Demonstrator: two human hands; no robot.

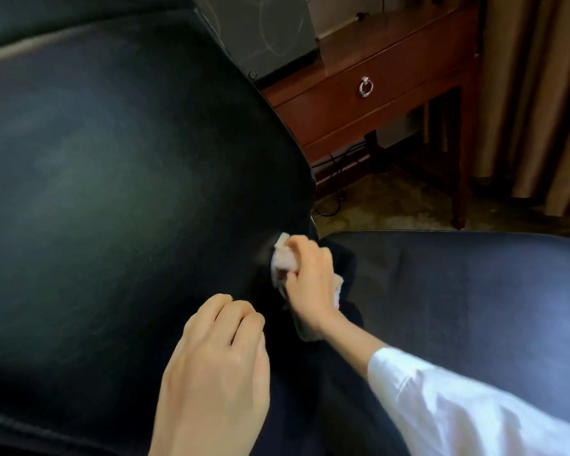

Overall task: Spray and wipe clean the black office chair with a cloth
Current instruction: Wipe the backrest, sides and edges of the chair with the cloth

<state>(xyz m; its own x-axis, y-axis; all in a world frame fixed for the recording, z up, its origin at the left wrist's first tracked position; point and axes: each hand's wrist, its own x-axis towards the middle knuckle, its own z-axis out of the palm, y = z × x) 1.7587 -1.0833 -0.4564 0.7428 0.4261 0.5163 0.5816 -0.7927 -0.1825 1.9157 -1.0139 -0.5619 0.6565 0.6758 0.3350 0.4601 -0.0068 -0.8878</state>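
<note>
While the head view looked down over the black office chair (185, 205), the right hand (310, 278) clutched a bunched pale cloth (282, 258) and pressed it against the lower right corner of the backrest (106, 153), close to where the backrest meets the seat (468, 311). The left hand (218, 357) lay against the backrest just below and left of the cloth, fingers loosely curled with nothing visible in them. No spray bottle showed. The step looked like wiping, not spraying. Next, I judged, the cloth would need sweeping leftward and upward across the backrest's broad dull face under firm pressure, with the left hand steadying the backrest against swivel.
</note>
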